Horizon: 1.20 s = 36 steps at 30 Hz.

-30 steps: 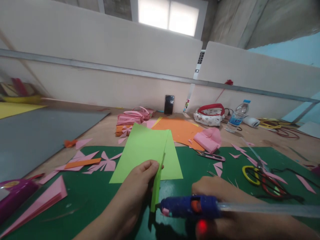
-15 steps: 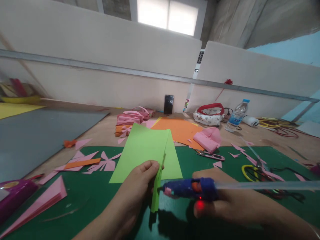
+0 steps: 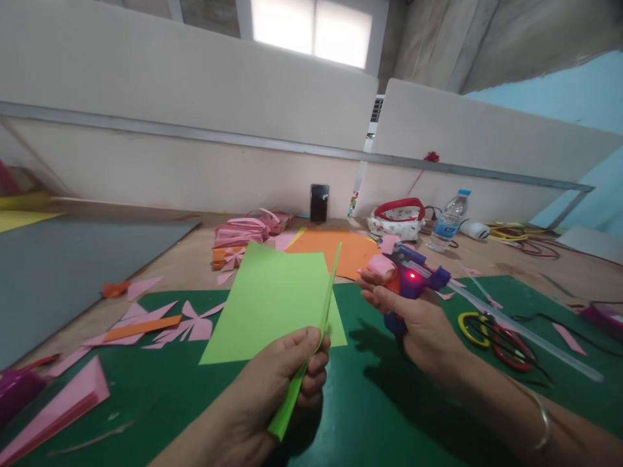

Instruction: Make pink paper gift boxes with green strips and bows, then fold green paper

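L hand [image 3: 287, 376] pinches the folded green paper [image 3: 265, 301] w/ fingers closed on its near fold, long edge running up & away from the grip; R hand [image 3: 418, 318], wrapped tight round the glue gun [image 3: 409, 279], sits right of the paper, apart from it.

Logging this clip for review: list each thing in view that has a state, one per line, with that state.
left hand: shut on the green paper's folded edge
green paper: folded, one flap raised, rest flat on the mat
right hand: shut on the glue gun, lifted off the mat
glue gun: red light on, glue stick loaded
water bottle: upright, capped
phone: upright against the wall, screen dark
scissors: lying on the mat
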Available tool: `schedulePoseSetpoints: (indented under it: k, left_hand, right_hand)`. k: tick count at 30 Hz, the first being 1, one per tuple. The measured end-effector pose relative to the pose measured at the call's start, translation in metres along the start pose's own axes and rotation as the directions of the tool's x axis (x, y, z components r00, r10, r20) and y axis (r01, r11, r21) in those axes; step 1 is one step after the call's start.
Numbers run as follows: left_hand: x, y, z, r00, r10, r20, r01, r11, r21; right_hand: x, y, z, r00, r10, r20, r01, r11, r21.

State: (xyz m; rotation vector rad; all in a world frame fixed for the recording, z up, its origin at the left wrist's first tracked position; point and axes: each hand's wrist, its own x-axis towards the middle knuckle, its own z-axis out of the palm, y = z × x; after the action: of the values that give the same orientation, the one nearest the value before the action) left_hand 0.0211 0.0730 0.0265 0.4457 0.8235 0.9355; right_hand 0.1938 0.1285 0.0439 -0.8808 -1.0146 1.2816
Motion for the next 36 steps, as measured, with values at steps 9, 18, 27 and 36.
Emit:
schedulePoseSetpoints:
  k: [9,18,27,36]
  left_hand:
    - [0.004,-0.017,0.001,0.982,-0.122,0.147,0.111,0.99,0.082]
    - [0.004,-0.015,-0.002,0.976,-0.117,0.186,0.091,0.986,0.141]
    - [0.002,-0.013,-0.001,0.962,-0.125,0.243,0.082,0.981,0.177]
    - [0.0,-0.011,0.011,0.956,0.288,-0.053,-0.203,0.782,0.589]
  right_hand:
    - [-0.004,0.012,0.003,0.861,0.445,0.245,-0.497,0.839,0.222]
    - [0.005,0.005,0.001,0.873,0.445,0.202,-0.486,0.829,0.277]
    - [0.021,-0.009,-0.012,0.945,0.322,0.059,-0.323,0.887,0.331]
    - [0.013,0.002,-0.003,0.965,0.257,-0.055,-0.232,0.932,0.279]
